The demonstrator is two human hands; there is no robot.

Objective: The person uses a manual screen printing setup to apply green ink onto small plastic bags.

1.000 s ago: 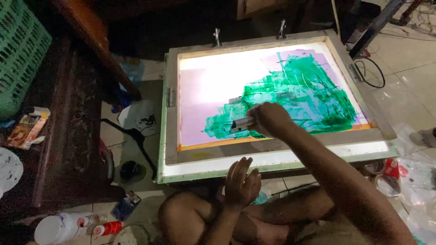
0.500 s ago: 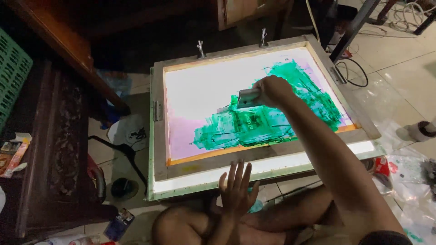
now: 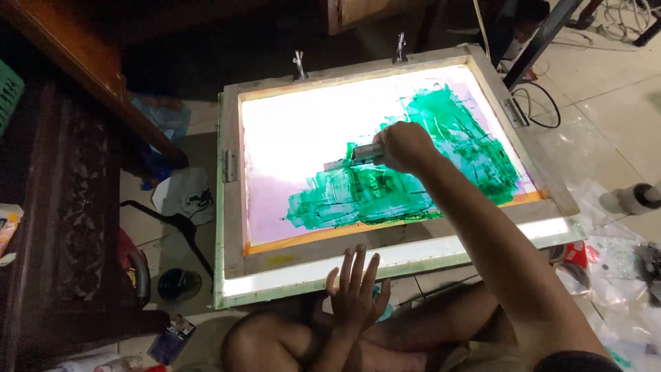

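Right hand [image 3: 405,146] is closed around a small grey scraper [image 3: 358,155], pressed flat on the backlit screen frame [image 3: 231,227], roughly in the middle of the mesh. Green coating [image 3: 413,182] is smeared from the far right corner down toward the near edge; the left half glows bare white and pale purple. Left hand [image 3: 354,293] hovers with fingers spread just off the frame's near edge, over bare knees. Two metal clamps [image 3: 299,63] sit on the far edge.
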